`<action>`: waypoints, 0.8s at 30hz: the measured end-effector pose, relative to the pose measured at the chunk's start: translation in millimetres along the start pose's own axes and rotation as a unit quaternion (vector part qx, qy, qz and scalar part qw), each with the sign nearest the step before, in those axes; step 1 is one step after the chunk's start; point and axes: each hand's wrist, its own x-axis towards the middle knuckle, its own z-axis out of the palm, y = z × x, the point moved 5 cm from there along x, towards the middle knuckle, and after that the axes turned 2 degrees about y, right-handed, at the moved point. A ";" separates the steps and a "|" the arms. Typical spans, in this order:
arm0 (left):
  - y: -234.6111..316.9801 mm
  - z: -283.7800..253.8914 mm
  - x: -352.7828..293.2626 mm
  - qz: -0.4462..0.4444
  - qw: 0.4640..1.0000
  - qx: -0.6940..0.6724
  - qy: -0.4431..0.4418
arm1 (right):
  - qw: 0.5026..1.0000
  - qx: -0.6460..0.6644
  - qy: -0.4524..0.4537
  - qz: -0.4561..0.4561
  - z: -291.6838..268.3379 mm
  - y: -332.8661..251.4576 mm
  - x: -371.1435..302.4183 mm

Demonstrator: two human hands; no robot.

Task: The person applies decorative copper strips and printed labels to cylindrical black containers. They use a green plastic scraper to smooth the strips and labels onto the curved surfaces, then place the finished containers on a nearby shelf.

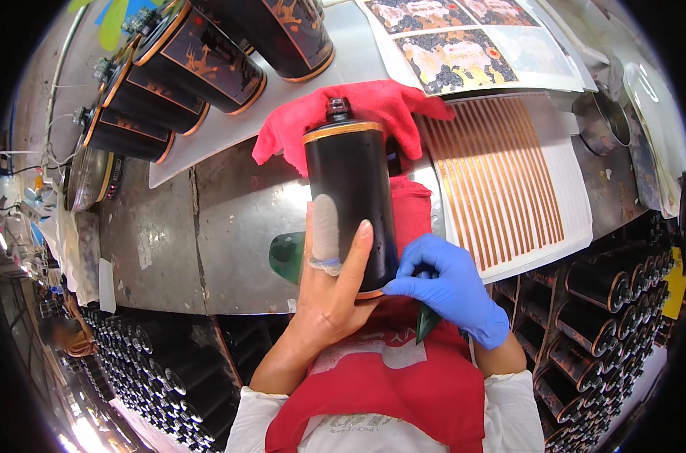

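A black cylindrical bottle (349, 192) lies with its capped neck away from me, on a bright pink cloth (415, 208). Gold-orange bands ring its shoulder and base. My left hand (329, 302) grips its lower left side, the fingers stretched along it; one finger wears a whitish cover. My right hand (445, 291), in a blue glove, has thumb and index finger pressed together at the base band's right end. From under that hand sticks a dark green pointed piece (427, 323), like a scraper; the glove hides its other end. A green rounded piece (286, 257) lies left of the bottle.
Several decorated black bottles (203, 57) stand at the back left. A white sheet with copper-coloured strips (502, 177) lies to the right, with printed picture sheets (452, 45) behind it. Racks of bottles (596, 283) are below the metal table (150, 234) on both sides.
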 end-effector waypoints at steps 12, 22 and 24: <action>-7.3 -2.6 -9.6 -0.161 0.792 -0.588 0.046 | 0.882 0.422 0.105 0.179 -40.0 65.4 2.0; 0.4 4.5 -3.7 -0.176 0.863 -0.471 0.047 | 0.929 0.334 0.060 0.149 -30.9 65.0 -7.8; 4.6 6.1 -1.2 -0.188 0.831 -0.521 0.053 | 0.926 0.340 0.062 0.151 -29.5 62.9 -8.1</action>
